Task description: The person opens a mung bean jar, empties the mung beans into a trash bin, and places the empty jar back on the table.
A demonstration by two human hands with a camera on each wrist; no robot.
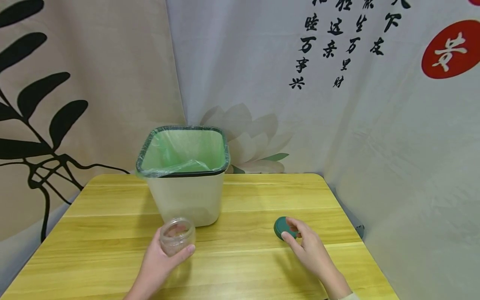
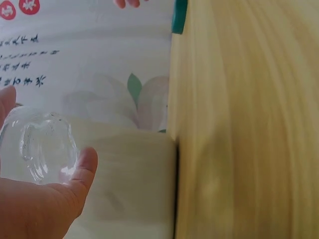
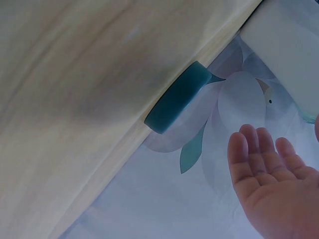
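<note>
Open jar in one hand, lid loose beside the other

The left hand [image 1: 159, 260] wraps the glass jar [image 1: 177, 236] standing on the table [image 1: 243, 266] just before the bin [image 1: 185, 175]; smooth glass (lidless) could tip. The right hand [image 1: 311, 252] lies relaxed, fingers straight, fingertips beside the green lid [image 1: 282, 227], which might slide. Printed curtains [image 1: 375, 125] hang behind the wooden tabletop.

Clear glass jar [image 1: 177, 236], open-topped, looks empty, upright on the yellow wooden table [image 1: 247, 266], just in front of the white bin [image 1: 186, 183]; gripped by the left hand [image 1: 159, 262], thumb across its near side; dark green round lid [image 1: 283, 227] flat on the table, well apart to the right; fingertips of the right hand [image 1: 309, 250] over its near edge.
</note>
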